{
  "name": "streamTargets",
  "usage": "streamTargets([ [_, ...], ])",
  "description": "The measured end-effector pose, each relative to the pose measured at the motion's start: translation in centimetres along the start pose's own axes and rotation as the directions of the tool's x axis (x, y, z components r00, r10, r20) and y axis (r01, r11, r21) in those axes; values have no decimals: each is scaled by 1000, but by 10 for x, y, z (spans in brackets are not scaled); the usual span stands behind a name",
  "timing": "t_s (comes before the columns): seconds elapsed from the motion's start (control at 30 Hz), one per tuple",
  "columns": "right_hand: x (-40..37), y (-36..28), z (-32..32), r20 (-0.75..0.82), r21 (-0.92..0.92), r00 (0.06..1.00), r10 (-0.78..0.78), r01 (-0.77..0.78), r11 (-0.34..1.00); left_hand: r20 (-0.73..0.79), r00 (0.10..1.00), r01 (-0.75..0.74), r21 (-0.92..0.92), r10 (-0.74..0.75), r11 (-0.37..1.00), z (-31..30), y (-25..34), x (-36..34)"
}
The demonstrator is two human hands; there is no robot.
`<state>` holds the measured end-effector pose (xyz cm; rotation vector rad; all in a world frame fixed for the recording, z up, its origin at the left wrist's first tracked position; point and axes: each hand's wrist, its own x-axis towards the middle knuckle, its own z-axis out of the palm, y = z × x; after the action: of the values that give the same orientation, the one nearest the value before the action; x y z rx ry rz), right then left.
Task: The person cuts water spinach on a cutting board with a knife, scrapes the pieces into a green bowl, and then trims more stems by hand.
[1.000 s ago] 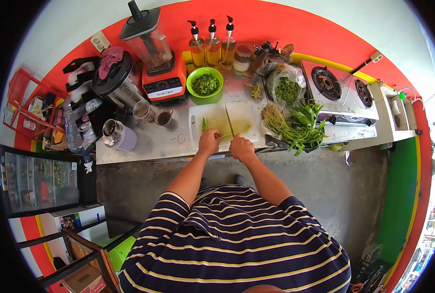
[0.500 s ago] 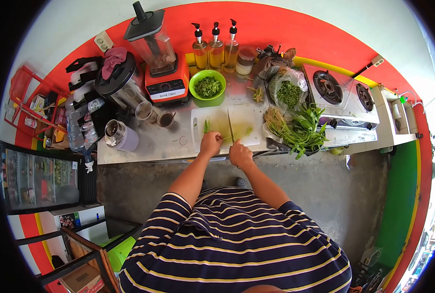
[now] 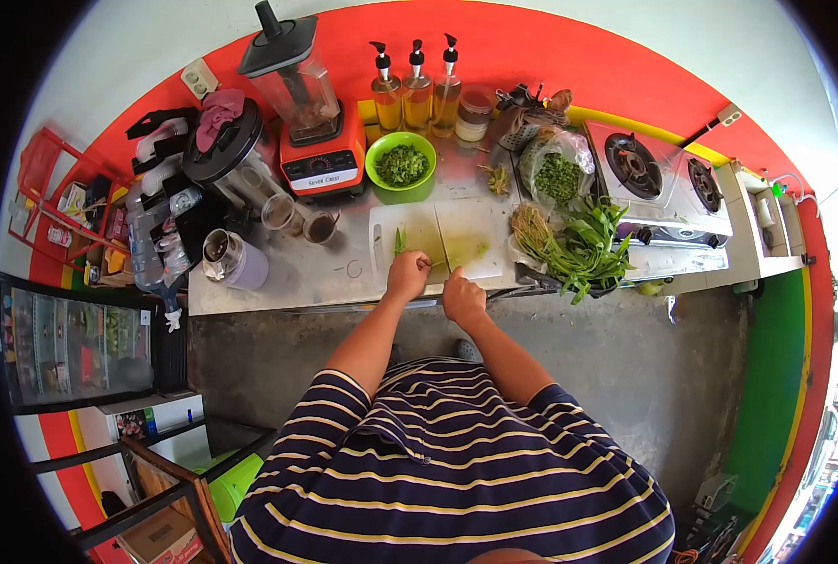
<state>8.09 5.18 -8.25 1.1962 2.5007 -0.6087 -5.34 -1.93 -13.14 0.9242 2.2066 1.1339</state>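
Observation:
A white cutting board lies near the counter's front edge. My right hand is closed round the handle of a knife, whose blade points away from me over the board. Just left of the blade, my left hand is pinched on green stems, mostly hidden by the fingers. A green leafy piece lies on the board above that hand, and small cut bits lie right of the knife. Behind the board, a green bowl holds chopped greens.
Leafy greens and a plastic bag of chopped greens are at the right, beside a gas stove. A red blender, pump bottles and cups stand behind and left.
The knife blade looks slightly more upright and thinner, with its tip a little lower on the board. My hands have barely moved.

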Motion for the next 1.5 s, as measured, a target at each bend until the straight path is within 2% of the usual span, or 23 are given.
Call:
streamTargets([
  [0.17, 16, 2, -9, -1, -12, 1000, -31, 31, 999, 7, 999, -33, 6, 33, 999, -2, 0, 1],
  [0.23, 11, 0, -10, 12, -15, 1000, -23, 23, 1000, -7, 996, -94, 14, 94, 996, -3, -1, -2],
  [0.43, 7, -2, 1, 14, 10, 1000, 1, -1, 1000, -5, 999, -36, -24, 35, 999, -1, 1, -1],
  [0.57, 15, 1, -13, 35, 14, 999, -33, 33, 999, -5, 997, -76, -1, 76, 997, -3, 2, -3],
  [0.63, 9, -3, -21, 64, 80, 998, -26, 21, 997, 2, 998, -69, -8, 69, 998, -3, 2, -3],
  [0.77, 3, -6, -4, 24, 85, 1000, 7, -9, 996, -15, 998, -68, -12, 68, 998, -1, 2, -2],
  [0.87, 5, -5, -3, 21, 50, 1000, 1, -2, 999, -17, 999, -39, 2, 39, 999, 0, 0, -2],
  [0.93, 7, -7, -13, 18, 16, 999, -51, 50, 999, -13, 996, -93, 16, 93, 996, -1, 1, -3],
  [0.97, 6, -9, -17, 20, 4, 999, -30, 30, 1000, -12, 996, -91, 3, 91, 996, -2, 1, -4],
  [1.13, 0, -11, -3, 27, 21, 1000, -13, 13, 1000, -31, 993, -111, -3, 111, 994, 0, 0, -1],
  [1.23, 7, -10, -1, 35, 3, 999, -30, 30, 1000, -22, 999, -40, -11, 40, 999, -1, 1, -2],
  [1.5, 9, -12, -8, 69, 25, 997, -39, 37, 999, -16, 995, -101, 13, 101, 995, -1, -3, -1],
])
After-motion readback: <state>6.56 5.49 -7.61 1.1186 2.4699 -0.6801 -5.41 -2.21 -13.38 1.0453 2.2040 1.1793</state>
